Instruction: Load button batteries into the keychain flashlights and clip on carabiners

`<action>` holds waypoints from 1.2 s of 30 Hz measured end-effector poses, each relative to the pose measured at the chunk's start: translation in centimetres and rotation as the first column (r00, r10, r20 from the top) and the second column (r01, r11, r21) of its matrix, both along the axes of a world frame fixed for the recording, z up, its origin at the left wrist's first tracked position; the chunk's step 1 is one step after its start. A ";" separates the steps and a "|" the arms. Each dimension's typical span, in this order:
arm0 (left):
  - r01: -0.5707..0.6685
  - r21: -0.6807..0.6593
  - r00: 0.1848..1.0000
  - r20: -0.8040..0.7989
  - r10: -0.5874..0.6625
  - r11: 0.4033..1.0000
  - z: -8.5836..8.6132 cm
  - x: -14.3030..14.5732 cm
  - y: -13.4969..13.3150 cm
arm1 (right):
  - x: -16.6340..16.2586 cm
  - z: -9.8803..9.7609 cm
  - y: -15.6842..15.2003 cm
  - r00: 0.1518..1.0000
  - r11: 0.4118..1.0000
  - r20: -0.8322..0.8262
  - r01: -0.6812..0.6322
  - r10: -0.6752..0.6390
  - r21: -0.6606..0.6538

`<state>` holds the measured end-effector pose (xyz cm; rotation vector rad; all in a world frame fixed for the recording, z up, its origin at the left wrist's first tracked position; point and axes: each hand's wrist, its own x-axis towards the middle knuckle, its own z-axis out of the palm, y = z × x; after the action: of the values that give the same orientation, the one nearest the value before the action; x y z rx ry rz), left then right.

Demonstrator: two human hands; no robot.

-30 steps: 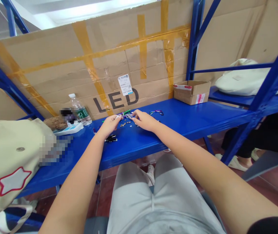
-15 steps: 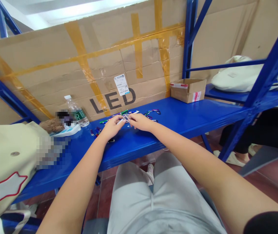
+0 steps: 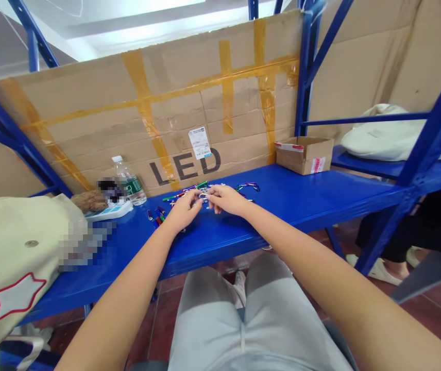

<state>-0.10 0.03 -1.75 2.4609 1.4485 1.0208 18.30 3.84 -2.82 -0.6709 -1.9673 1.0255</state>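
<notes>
Above the blue shelf, my two hands meet at a small silver carabiner (image 3: 203, 195). My left hand (image 3: 185, 208) is closed on its left side, the fingers curled round it. Thumb and fingers of my right hand (image 3: 224, 200) pinch it from the other side. Fingers cover much of it, so its full shape cannot be made out. Behind my hands lies a pile of thin coloured metal rods (image 3: 185, 191), green, red and blue. More coloured carabiners (image 3: 248, 186) rest to the right, and several short coloured tubes (image 3: 159, 216) sit left of my left hand.
A water bottle (image 3: 131, 181) stands at the back left beside a white and blue device (image 3: 113, 211) and a brown fluffy item (image 3: 89, 201). A cream bag (image 3: 15, 232) fills the left end. An open cardboard box (image 3: 301, 154) sits at the back right. Another person's legs (image 3: 392, 247) show at right.
The view has tilted up slightly, so the scene sits lower and further right. Both hands stay together on the silver carabiner, their fingers slightly shifted.
</notes>
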 end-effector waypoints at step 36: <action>-0.241 0.098 0.867 -0.425 0.259 0.966 1.6 -3.6 8.1 | 1.1 0.4 0.4 0.959 0.961 0.065 0.277 -0.276 -0.010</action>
<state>-3.69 8.10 -0.14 2.7035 1.9357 0.5470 19.41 4.25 -2.40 -0.9695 -1.8537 0.8603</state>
